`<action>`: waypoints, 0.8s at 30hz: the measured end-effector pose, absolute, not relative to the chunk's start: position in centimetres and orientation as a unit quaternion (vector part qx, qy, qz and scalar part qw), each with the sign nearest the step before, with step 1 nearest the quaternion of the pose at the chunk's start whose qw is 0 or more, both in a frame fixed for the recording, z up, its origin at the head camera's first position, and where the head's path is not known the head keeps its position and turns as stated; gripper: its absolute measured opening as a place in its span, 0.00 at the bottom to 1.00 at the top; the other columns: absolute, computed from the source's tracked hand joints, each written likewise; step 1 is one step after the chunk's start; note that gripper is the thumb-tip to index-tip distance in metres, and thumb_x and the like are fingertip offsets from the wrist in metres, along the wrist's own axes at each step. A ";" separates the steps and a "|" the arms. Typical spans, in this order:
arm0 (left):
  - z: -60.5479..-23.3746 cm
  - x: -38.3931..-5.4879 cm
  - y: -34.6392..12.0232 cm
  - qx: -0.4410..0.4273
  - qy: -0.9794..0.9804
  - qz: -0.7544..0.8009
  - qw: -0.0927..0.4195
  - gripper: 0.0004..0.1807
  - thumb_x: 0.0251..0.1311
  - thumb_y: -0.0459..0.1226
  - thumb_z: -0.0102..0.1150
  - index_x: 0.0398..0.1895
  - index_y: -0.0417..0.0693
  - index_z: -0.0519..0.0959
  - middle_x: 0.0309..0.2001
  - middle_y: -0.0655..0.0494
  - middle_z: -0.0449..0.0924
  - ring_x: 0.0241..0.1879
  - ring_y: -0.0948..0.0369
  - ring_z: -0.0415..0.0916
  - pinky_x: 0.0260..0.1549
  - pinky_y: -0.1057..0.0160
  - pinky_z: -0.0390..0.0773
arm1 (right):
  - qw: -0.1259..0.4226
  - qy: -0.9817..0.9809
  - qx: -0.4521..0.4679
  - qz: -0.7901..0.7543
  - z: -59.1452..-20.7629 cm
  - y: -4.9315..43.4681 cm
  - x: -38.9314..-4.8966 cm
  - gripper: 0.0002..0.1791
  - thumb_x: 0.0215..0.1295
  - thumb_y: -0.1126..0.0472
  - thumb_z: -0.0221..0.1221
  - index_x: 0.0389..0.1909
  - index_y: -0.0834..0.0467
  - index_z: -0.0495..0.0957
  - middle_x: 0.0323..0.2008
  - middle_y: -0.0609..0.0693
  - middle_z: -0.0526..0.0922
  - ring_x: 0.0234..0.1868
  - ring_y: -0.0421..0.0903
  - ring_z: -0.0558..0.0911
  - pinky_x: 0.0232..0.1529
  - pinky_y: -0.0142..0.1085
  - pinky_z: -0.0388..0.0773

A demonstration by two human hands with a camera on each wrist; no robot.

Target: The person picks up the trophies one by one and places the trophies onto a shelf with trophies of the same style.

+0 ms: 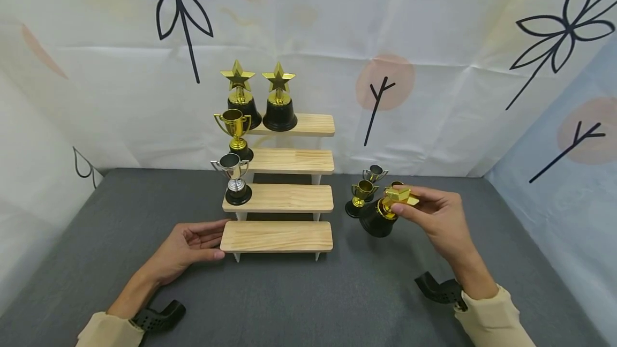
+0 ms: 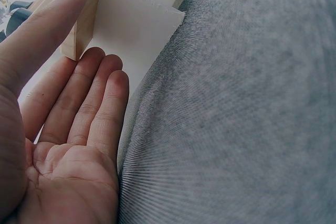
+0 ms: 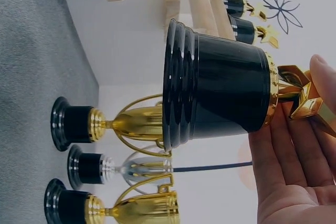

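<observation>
Over the right part of the counter point(image 1: 366, 293), raised off its grey surface: gold star trophy point(image 1: 378, 221) in the right grip point(image 1: 441, 218). Pinched by the star between thumb and fingers; black base point(image 3: 226, 82) wholly outside the grip, projecting beyond the fingertips. Tilted in the head view, base down and toward the wooden step stand point(image 1: 277, 237), star toward the palm. Just beyond the base, upright on the counter, close together: near gold cup trophy point(image 1: 363, 190), standing silver cup trophy point(image 1: 375, 173) and, mostly hidden behind the held piece in the head view but plainer from the right wrist, far gold cup trophy point(image 3: 149, 208). At the left end of the stand's lowest step: left grip point(image 1: 193, 248), fingers straight, thumb spread apart from them, fingertips at the board end; firm contact or not, cannot tell. On the stand, all upright and toward its left side: top step, left star trophy point(image 1: 240, 96) and right star trophy point(image 1: 279, 115), side by side; second step, shelved gold cup point(image 1: 234, 123); third step, shelved silver cup point(image 1: 232, 166). Cup mouths turned upward; interiors too small to tell contents.
</observation>
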State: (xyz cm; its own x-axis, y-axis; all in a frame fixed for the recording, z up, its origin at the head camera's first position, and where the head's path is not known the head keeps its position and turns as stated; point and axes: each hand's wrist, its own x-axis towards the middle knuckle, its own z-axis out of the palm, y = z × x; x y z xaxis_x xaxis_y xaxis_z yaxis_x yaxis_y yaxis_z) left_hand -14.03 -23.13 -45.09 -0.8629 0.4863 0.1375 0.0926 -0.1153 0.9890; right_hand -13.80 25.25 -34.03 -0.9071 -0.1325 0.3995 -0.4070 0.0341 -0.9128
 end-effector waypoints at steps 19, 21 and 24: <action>-45.0 -14.0 -23.1 0.226 0.649 0.713 0.138 0.37 0.56 0.18 0.65 0.68 0.14 0.59 0.64 0.53 0.76 0.62 0.61 0.76 0.58 0.60 0.79 | 0.121 -0.731 0.202 0.641 -31.3 24.9 -14.6 0.17 0.58 0.83 0.65 0.49 0.73 0.84 0.43 0.53 0.89 0.36 0.42 0.88 0.36 0.29 0.87; -45.0 -14.0 -23.1 0.226 0.648 0.714 0.138 0.37 0.57 0.18 0.65 0.68 0.14 0.59 0.65 0.53 0.75 0.62 0.61 0.76 0.58 0.60 0.79 | 0.121 -0.736 0.204 0.634 -30.8 24.8 -14.7 0.17 0.58 0.82 0.65 0.48 0.70 0.85 0.43 0.53 0.89 0.36 0.42 0.88 0.36 0.29 0.87; -44.9 -13.9 -23.1 0.225 0.650 0.713 0.138 0.37 0.57 0.18 0.65 0.68 0.14 0.59 0.65 0.50 0.75 0.62 0.61 0.76 0.58 0.60 0.79 | 0.119 -0.741 0.205 0.629 -30.1 24.6 -15.0 0.17 0.58 0.82 0.66 0.48 0.66 0.87 0.45 0.51 0.89 0.38 0.42 0.88 0.38 0.28 0.87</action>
